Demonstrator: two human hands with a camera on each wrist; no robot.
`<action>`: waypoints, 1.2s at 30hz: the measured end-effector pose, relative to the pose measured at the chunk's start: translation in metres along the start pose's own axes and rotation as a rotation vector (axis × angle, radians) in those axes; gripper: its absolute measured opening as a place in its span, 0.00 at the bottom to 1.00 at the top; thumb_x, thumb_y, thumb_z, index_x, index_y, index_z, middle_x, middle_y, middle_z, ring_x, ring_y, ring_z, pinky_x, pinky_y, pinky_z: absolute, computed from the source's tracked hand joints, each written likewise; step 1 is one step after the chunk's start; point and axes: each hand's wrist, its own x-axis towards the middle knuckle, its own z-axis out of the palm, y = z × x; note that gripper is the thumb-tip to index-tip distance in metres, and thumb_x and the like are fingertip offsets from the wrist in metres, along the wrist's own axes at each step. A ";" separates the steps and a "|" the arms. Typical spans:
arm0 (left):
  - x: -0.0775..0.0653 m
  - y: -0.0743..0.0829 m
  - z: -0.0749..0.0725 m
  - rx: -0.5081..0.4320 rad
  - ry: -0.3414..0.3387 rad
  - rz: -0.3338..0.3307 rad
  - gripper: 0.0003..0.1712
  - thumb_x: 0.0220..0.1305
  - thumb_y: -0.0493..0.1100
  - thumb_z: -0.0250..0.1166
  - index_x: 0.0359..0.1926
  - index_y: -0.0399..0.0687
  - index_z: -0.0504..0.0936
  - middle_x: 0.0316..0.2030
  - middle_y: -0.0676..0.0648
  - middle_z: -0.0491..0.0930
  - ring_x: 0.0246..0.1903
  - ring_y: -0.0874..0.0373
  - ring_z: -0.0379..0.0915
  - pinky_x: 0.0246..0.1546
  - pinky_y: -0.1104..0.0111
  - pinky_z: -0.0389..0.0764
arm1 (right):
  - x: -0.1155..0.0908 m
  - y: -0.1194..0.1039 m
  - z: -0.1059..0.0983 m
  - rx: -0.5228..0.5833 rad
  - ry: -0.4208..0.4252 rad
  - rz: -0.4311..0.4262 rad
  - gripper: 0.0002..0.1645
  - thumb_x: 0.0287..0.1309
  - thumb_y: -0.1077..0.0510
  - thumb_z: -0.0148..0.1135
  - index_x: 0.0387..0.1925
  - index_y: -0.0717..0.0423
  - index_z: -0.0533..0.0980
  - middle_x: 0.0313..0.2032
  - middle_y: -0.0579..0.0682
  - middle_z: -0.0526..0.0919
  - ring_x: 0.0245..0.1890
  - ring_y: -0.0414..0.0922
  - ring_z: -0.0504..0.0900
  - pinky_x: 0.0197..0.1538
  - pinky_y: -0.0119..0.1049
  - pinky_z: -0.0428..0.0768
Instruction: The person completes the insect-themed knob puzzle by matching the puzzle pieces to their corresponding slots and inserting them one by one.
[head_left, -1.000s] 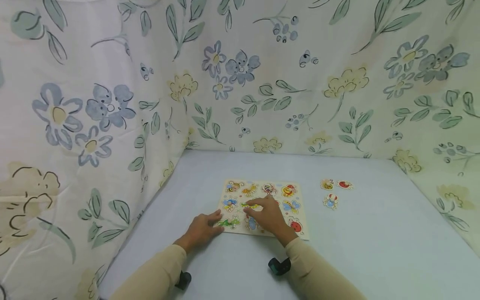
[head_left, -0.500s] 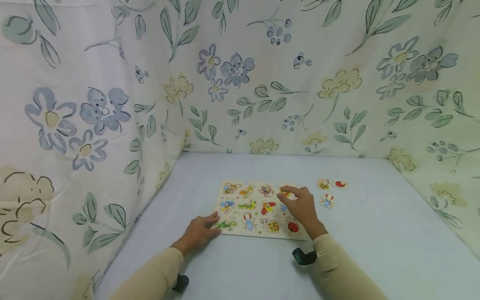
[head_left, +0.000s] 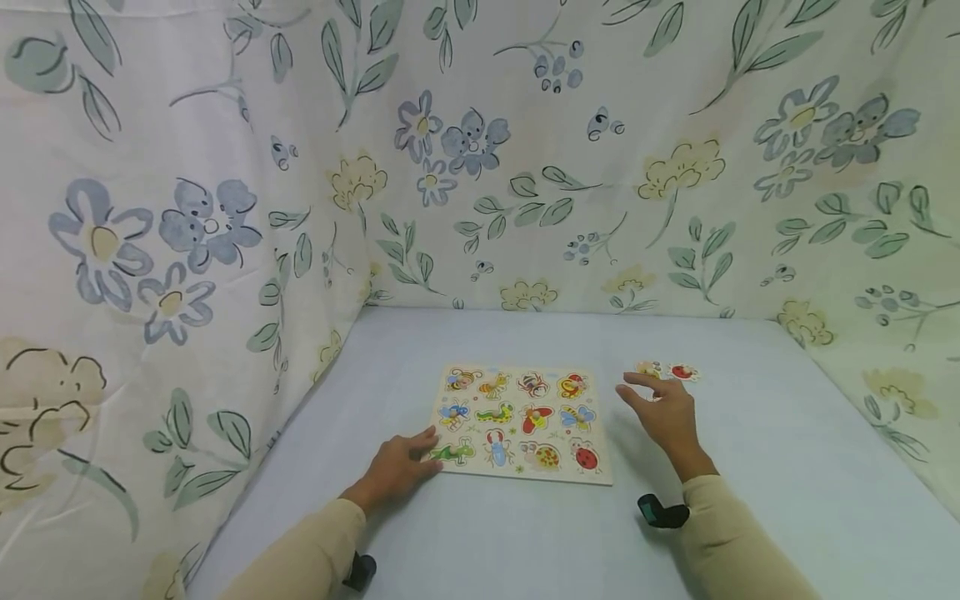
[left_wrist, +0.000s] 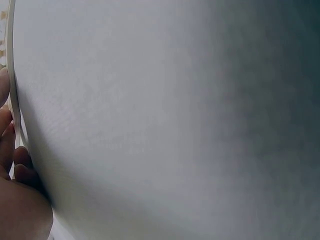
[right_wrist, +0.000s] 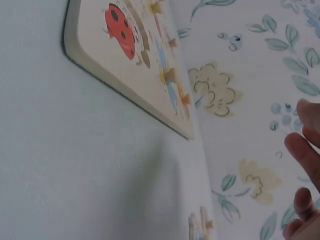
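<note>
A wooden insect puzzle board [head_left: 515, 450] lies flat on the table with several printed bugs on it. At its front left corner my left hand [head_left: 393, 471] holds the board, thumb and fingers about the corner. In the left wrist view those fingers [left_wrist: 22, 172] sit at the board's rim, some curled. My right hand [head_left: 663, 417] is to the right of the board, thumb and index finger apart, nothing between them. Just beyond it lie a ladybug piece [head_left: 683, 372] and a partly covered snail piece [head_left: 647, 367]. A blue piece [right_wrist: 200, 226] with a peg shows in the right wrist view.
A pale cloth covers the table [head_left: 795, 467]. Floral curtains [head_left: 517, 242] stand along the back and both sides. Each wrist wears a dark camera [head_left: 663, 512].
My right hand has left the middle of the board and moved right to the loose pieces, uncovering the caterpillar and other bugs. The left hand stays at the corner.
</note>
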 end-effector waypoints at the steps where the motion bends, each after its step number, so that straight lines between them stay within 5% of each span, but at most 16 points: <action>1: 0.000 0.000 0.000 -0.003 0.000 -0.004 0.30 0.55 0.47 0.72 0.59 0.46 0.77 0.65 0.55 0.67 0.68 0.45 0.54 0.66 0.45 0.52 | 0.000 0.002 -0.003 0.001 0.007 0.004 0.26 0.57 0.41 0.67 0.49 0.55 0.83 0.48 0.60 0.81 0.49 0.59 0.72 0.43 0.55 0.72; 12: 0.000 0.001 0.001 -0.002 -0.004 -0.013 0.30 0.55 0.47 0.72 0.59 0.46 0.77 0.65 0.55 0.67 0.68 0.45 0.54 0.66 0.46 0.52 | 0.000 0.026 -0.019 -0.016 0.067 0.080 0.29 0.56 0.37 0.66 0.49 0.55 0.83 0.48 0.65 0.77 0.48 0.60 0.71 0.35 0.54 0.70; 22: -0.001 0.001 0.001 0.021 0.000 -0.018 0.30 0.56 0.47 0.72 0.60 0.47 0.77 0.65 0.56 0.67 0.68 0.45 0.55 0.65 0.45 0.53 | 0.004 0.044 -0.024 0.027 0.024 0.153 0.29 0.60 0.40 0.63 0.50 0.59 0.81 0.57 0.63 0.76 0.56 0.63 0.69 0.53 0.61 0.67; 36: 0.000 -0.001 0.002 0.011 -0.008 0.002 0.30 0.56 0.48 0.72 0.59 0.47 0.78 0.64 0.55 0.67 0.67 0.45 0.55 0.65 0.45 0.53 | -0.001 0.067 -0.015 0.018 0.102 0.175 0.24 0.59 0.45 0.66 0.47 0.60 0.83 0.46 0.63 0.82 0.41 0.52 0.70 0.38 0.44 0.66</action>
